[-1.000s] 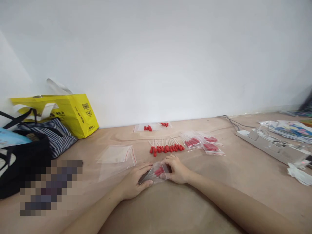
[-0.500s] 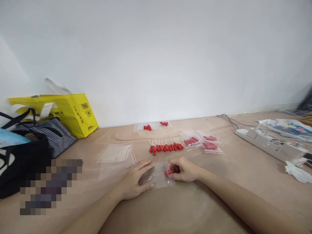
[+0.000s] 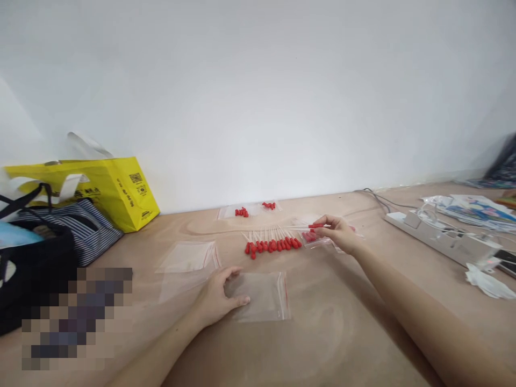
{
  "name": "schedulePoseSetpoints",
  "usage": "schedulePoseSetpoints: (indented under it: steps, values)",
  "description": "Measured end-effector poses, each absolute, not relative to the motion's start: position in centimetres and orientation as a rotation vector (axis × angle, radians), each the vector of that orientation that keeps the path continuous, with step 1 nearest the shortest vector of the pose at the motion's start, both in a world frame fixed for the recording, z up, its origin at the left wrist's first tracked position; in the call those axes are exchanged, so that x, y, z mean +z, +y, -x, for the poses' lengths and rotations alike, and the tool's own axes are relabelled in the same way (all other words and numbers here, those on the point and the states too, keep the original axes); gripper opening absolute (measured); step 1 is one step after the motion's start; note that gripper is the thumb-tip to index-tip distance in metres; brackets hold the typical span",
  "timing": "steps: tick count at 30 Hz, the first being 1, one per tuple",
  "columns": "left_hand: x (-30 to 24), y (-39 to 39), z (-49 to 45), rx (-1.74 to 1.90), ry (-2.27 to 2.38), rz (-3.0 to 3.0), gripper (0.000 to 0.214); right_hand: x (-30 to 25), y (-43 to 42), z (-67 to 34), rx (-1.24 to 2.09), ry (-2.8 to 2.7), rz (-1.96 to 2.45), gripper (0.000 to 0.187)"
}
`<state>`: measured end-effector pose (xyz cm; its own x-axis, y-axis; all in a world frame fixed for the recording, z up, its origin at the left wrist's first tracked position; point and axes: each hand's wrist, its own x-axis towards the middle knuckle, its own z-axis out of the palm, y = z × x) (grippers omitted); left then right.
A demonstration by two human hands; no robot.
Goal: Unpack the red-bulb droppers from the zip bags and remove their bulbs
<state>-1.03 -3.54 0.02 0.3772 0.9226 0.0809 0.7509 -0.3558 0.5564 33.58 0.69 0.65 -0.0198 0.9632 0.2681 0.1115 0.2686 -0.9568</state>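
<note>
The right hand [image 3: 337,235] has gone from the clear bag [image 3: 262,301] over to the right end of the row of red sticks [image 3: 274,245], and no red shows at the clear bag's mouth now. From where I stand, far left of the row, I see a yellow bag [image 3: 137,188], with a striped bag [image 3: 84,223] and a black bag [image 3: 40,285] by it. Nearer the row, on its left, some flat bags [image 3: 185,257] lie on the counter [image 3: 330,333]. The left hand [image 3: 221,297] is in front of the row, toward its left; its grip is wide, thumb and fingers apart, touching the clear bag's left edge. The clear bag lies flat in front of the row. Behind the row are two small red bunches [image 3: 242,213] on clear plastic. Just right of the row, the right hand's grip is pinched on a red piece [image 3: 317,226]; I cannot tell if plastic is around it. Filled bags [image 3: 309,237] lie under that hand. Far right of the row are a white power strip [image 3: 435,236] and bright papers [image 3: 475,212].
</note>
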Motion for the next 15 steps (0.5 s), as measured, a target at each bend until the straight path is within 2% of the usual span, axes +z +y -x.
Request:
schedulePoseSetpoints:
  steps: [4, 9, 15]
  values:
    - [0.5, -3.7, 0.9, 0.475, 1.633, -2.011, 0.07, -1.3, 1.5, -29.9, 0.528, -1.409, 1.234, 0.015]
    - [1.4, -4.4, 1.1, 0.419, 1.735, -2.058, 0.053, -2.5, 2.2, -26.0, -0.07, -1.832, 1.391, 0.021]
    - [1.2, -4.6, 1.8, 0.547, 1.713, -1.979, 0.056, -2.6, 2.5, -24.7, -0.224, -2.008, 1.491, 0.019]
